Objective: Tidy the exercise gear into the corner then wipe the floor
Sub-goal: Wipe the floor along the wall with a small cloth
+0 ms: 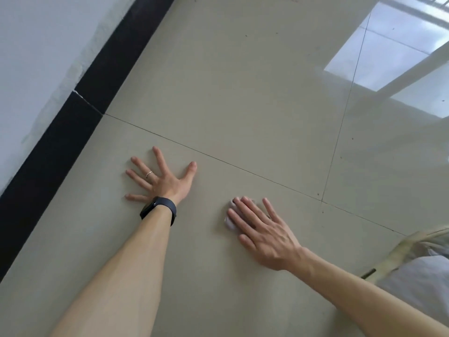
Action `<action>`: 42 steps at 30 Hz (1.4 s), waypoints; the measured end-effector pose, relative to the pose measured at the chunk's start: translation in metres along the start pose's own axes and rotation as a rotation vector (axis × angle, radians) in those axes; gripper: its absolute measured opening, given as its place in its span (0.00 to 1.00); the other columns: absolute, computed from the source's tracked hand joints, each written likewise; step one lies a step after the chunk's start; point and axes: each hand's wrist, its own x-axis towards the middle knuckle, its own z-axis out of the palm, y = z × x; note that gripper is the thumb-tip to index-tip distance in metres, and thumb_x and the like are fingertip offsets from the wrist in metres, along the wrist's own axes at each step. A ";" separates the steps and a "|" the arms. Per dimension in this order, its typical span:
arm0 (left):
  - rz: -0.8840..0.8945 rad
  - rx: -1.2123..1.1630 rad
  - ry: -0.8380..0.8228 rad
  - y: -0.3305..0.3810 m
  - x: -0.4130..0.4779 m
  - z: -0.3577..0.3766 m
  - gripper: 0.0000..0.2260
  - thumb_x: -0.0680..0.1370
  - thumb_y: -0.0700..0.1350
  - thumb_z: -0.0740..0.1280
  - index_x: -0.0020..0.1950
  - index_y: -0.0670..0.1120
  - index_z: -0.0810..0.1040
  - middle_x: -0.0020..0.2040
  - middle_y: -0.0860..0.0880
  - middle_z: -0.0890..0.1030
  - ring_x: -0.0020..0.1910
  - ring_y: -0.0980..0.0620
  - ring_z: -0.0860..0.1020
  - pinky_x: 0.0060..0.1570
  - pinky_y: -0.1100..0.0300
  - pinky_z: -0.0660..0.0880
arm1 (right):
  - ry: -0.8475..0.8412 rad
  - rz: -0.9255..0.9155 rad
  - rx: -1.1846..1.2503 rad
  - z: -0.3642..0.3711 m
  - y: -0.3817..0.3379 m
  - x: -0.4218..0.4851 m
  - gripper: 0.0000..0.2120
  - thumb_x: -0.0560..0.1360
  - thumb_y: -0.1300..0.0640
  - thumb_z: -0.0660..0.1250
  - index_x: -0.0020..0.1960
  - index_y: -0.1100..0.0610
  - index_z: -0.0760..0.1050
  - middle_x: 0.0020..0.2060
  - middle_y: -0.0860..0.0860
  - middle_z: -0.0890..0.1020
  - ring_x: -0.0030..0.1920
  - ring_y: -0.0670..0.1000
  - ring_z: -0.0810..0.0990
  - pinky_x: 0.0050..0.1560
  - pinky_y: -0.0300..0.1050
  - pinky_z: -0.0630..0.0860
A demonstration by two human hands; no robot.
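Head view: floor (pixel 243 93) wipe, cloth (pixel 229 224) under right hand (pixel 263 233).
Right hand flat, fingers straight, pressing pale cloth onto tile; left hand (pixel 166 182) splayed flat on floor, likely bracing weight. Black skirting (pixel 73 132) close at left, probably limiting strokes; fabric heap (pixel 425 254) at lower right edge; gear out of view.
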 end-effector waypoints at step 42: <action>0.254 0.200 0.348 -0.211 -0.025 -0.022 0.32 0.76 0.69 0.52 0.79 0.66 0.49 0.82 0.53 0.42 0.81 0.51 0.45 0.76 0.37 0.45 | 0.007 0.036 0.131 -0.058 -0.119 0.287 0.26 0.85 0.47 0.44 0.82 0.47 0.45 0.81 0.45 0.43 0.80 0.48 0.39 0.78 0.58 0.38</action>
